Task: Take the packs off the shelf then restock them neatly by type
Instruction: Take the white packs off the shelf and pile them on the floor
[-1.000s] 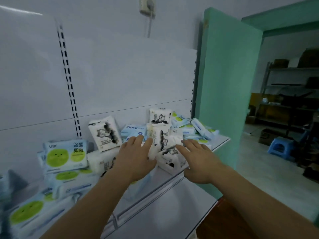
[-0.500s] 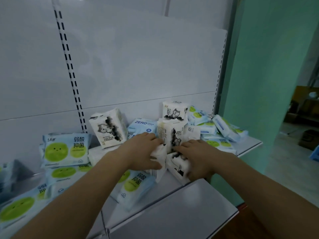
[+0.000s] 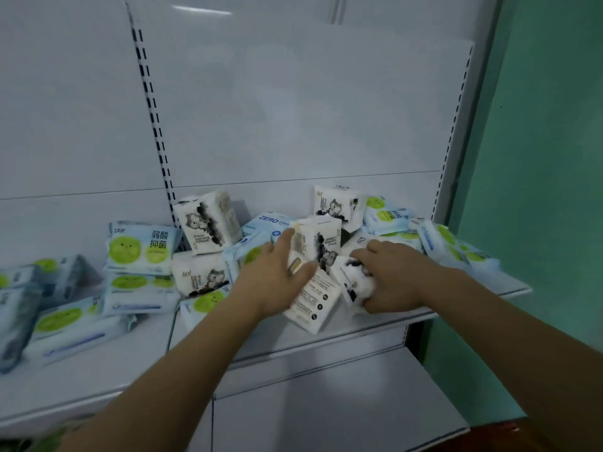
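Nearest: lower shelf [image 3: 326,409], white, bare panel at the front edge. Above and behind it, upper shelf [image 3: 359,324] carries the packs in a loose jumble.

Left hand [image 3: 274,278]: fingers curled round a white cat-print pack [image 3: 311,298], tilted, its printed back panel facing the camera. Right hand [image 3: 394,282]: clamped round a second white cat-print pack [image 3: 350,282], just right of the first; the two packs touch. Motion blur on both.

Left, near: green-and-blue packs [image 3: 137,249] lying flat and stacked; one stands upright against the rest. Beside them a cat-print pack on its side [image 3: 202,278].

Farther: one cat-print pack leaning on the back panel [image 3: 207,221], a blue ZERO pack [image 3: 270,221], another cat-print pack upright [image 3: 337,203]. Far right: more green-and-blue packs [image 3: 450,243] heaped by the teal wall [image 3: 538,158].
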